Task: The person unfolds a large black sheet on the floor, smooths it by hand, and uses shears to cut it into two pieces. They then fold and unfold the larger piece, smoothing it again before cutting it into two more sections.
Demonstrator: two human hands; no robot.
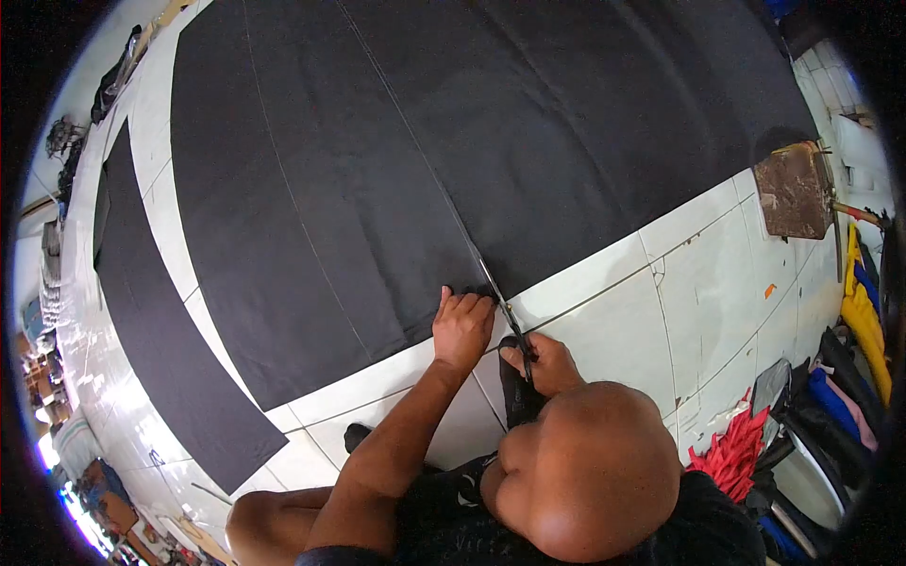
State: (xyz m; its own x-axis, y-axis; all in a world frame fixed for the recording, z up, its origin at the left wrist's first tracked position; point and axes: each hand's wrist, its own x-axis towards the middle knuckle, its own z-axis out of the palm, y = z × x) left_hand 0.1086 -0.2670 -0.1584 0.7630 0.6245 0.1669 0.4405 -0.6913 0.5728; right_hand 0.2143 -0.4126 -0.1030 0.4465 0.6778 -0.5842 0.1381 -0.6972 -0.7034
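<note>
A large sheet of dark cloth (pixel 283 189) lies flat, with thin pale lines drawn along its length. My left hand (pixel 464 325) is at the sheet's near edge, its curled fingers closed on the cloth just left of the cut. In my right hand (pixel 549 363) is a pair of scissors (pixel 510 316), my fingers wrapped through the dark handles. The blades point away from me into the cloth, along one of the pale lines. Left of the sheet lies a separate long, curved strip of the same dark cloth (pixel 179 349).
White floor tiles (pixel 604 330) show under and around the cloth. A worn brown board (pixel 793 191) touches the sheet's right corner. Red fabric scraps (pixel 736 441) and a yellow cloth (pixel 861 316) lie in a pile at the right. Assorted items line the left wall.
</note>
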